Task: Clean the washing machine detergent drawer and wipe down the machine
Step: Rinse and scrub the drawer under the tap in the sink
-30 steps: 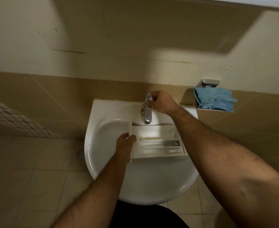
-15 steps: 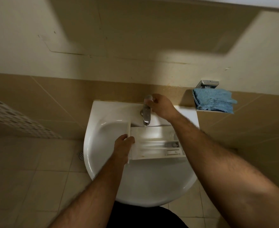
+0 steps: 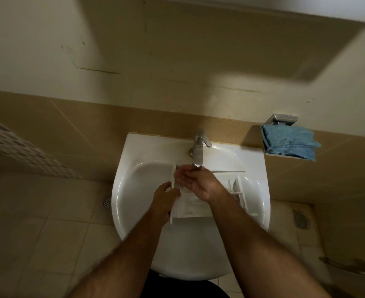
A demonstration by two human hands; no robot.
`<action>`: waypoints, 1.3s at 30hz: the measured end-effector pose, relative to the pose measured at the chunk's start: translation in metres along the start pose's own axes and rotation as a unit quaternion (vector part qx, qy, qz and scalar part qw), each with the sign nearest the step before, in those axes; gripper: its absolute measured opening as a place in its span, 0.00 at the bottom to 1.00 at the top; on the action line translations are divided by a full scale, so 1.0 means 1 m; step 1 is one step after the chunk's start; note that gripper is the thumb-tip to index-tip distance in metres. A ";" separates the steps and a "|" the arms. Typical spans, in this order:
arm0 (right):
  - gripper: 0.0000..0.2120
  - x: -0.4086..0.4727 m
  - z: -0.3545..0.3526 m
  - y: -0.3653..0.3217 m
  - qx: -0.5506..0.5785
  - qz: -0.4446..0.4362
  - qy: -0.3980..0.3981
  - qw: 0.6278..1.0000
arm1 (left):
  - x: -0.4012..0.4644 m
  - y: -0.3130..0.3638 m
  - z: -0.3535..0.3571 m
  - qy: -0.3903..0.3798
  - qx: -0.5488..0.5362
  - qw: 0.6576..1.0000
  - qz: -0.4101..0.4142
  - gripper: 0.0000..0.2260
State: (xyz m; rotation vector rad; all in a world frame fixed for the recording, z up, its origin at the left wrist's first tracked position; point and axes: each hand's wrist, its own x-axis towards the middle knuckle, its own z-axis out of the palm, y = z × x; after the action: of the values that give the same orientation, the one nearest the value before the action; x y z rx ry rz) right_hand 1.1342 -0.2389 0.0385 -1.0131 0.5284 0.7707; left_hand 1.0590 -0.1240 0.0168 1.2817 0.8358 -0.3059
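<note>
With our right hand [image 3: 195, 182] now off the faucet [image 3: 197, 152] lever, fingers spread flat on the detergent drawer [image 3: 195, 206] beneath the spout, and our left hand [image 3: 163, 200] gripping its front panel, rinsing can begin.

Dim, warm light falls from above, throwing a broad dark shadow across the wall [image 3: 198, 50]. Both hands look motion-blurred, perhaps mid-movement. Wide-angle distortion bends the edges.
</note>
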 end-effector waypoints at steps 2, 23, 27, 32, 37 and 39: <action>0.15 0.003 0.000 0.000 -0.081 0.004 0.020 0.996 | 0.003 -0.004 -0.002 0.009 0.001 1.000 -0.006 0.11; 0.16 0.002 -0.003 0.007 -0.056 -0.068 0.066 0.994 | -0.001 0.000 -0.008 0.001 0.010 1.000 -0.009 0.16; 0.15 -0.006 0.001 0.015 -0.158 -0.046 0.058 0.985 | -0.007 0.000 -0.008 0.019 0.001 1.000 0.005 0.20; 0.14 -0.004 -0.003 0.007 -0.147 -0.108 0.203 0.962 | -0.014 0.000 -0.008 0.019 -0.008 1.000 0.017 0.19; 0.13 -0.012 0.003 0.017 -0.152 -0.071 0.051 0.984 | -0.017 0.003 -0.007 0.019 0.025 0.998 0.045 0.15; 0.12 -0.008 -0.001 0.010 -0.097 -0.133 0.133 0.977 | -0.016 0.003 -0.009 0.042 0.028 0.997 0.050 0.14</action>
State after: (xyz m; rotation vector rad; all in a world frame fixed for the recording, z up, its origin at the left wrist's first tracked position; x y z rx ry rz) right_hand 1.1215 -0.2395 0.0386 -1.3497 0.5386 0.4559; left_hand 1.0463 -0.1182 0.0292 1.3925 0.8366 -0.1977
